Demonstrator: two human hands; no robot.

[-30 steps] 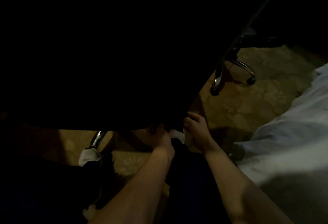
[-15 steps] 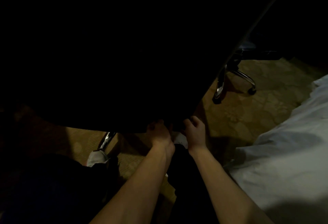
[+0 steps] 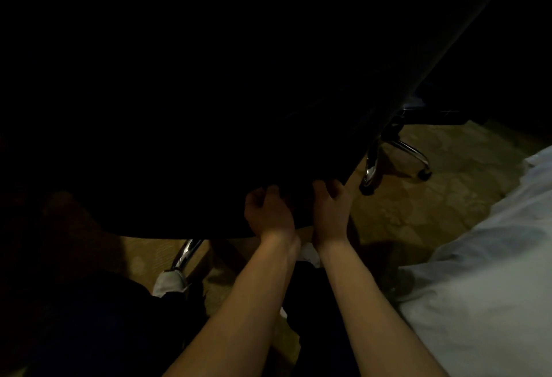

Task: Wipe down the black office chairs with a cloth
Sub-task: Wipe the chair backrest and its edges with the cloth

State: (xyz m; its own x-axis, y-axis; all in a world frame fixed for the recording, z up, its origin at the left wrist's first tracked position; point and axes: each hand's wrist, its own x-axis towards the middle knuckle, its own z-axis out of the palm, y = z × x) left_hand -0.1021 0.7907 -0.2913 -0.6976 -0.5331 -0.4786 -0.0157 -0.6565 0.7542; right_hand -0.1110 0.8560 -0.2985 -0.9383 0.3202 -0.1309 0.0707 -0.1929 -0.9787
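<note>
A black office chair [image 3: 209, 108] fills the upper part of the view, too dark to show detail. Both my hands lie on its lower right edge. My left hand [image 3: 268, 212] has its fingers curled against the dark surface, thumb up; whatever it grips is lost in the dark. A little to its right, my right hand [image 3: 330, 212] rests flat on the chair's corner with thumb spread. I cannot make out a cloth.
Chrome chair legs with castors [image 3: 370, 170] stand on patterned carpet [image 3: 433, 212] to the right; another chrome leg [image 3: 186, 252] shows below the chair. White bedding [image 3: 478, 287] lies at the right. My dark trousers and a white shoe [image 3: 170, 282] are at the bottom.
Both hands have risen from under the chair's lower edge onto its surface. The view has tilted so the chair and carpet sit lower in the picture.
</note>
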